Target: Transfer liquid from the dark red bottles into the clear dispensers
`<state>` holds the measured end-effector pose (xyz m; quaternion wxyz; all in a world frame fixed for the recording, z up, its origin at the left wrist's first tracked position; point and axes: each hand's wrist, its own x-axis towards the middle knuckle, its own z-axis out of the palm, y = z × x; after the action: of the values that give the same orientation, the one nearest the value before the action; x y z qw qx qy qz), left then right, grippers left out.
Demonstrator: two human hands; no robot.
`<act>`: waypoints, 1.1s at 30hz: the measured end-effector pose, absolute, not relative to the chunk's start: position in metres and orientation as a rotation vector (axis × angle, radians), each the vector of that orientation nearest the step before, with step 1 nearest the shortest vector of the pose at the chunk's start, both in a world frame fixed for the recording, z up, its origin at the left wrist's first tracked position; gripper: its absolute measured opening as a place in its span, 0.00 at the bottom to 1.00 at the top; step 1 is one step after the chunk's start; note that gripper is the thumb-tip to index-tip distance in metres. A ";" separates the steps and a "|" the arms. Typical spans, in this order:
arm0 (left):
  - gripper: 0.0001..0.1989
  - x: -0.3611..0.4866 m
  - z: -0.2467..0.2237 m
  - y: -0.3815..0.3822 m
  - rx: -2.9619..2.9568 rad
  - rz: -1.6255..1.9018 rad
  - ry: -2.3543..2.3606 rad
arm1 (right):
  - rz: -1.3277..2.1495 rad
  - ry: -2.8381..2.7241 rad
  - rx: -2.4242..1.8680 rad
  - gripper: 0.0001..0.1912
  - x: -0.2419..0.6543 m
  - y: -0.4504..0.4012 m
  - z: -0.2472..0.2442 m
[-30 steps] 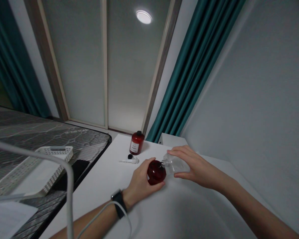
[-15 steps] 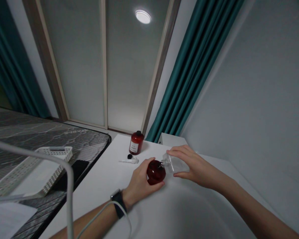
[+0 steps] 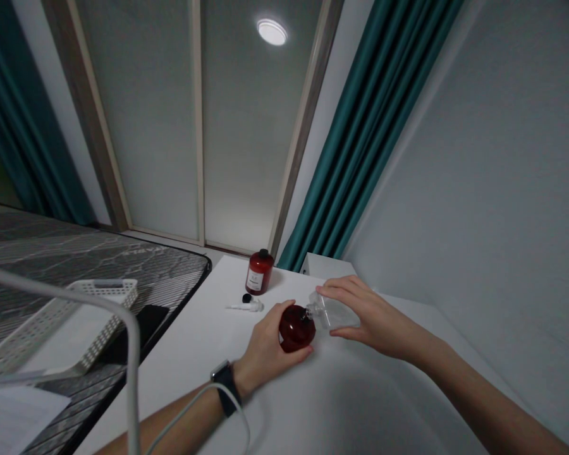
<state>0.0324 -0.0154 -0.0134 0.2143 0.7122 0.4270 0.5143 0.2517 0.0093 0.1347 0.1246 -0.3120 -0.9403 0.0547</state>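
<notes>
Left hand [image 3: 268, 344] clenched round dark-red round glass bottle [image 3: 296, 328]; right hand [image 3: 377, 319] grasping clear square bottle [image 3: 334, 313], necks meeting, both steady over white tabletop [image 3: 194, 341].

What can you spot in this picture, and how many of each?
round bottle: one, dark red, in left hand
clear bottle: one, colourless, in right hand, neck against round bottle
labelled bottle: one, dark red, standing at counter's far end
bottle cap: one, black, on counter
pump head: one, white, lying on counter
counter: one, white, under hands
basket: one, white, left of counter
flat object: one, black, beside basket
mattress: one, grey, far left
paper sheet: one, white, bottom left
curtains: two, teal, far wall
ceiling light: one, white, overhead
wristwatch: one, black, left wrist
left hand: one, holding round bottle
right hand: one, holding clear bottle
</notes>
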 end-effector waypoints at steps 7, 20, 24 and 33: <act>0.38 0.032 -0.014 -0.015 1.968 1.422 1.186 | 0.136 -2.741 -0.882 0.41 0.252 0.009 0.135; 0.38 0.032 -0.012 -0.016 1.989 1.437 1.190 | 0.091 -2.747 -0.855 0.39 0.253 0.008 0.134; 0.38 0.032 -0.013 -0.015 1.977 1.431 1.197 | 0.077 -2.751 -0.858 0.39 0.252 0.009 0.132; 0.38 0.033 -0.013 -0.016 1.989 1.430 1.180 | 0.026 -2.738 -0.879 0.37 0.254 0.006 0.129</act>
<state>0.0331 -0.0160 -0.0134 0.2097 0.7154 0.4243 0.5141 0.2542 0.0056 0.1289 0.1324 -0.3029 -0.9437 0.0088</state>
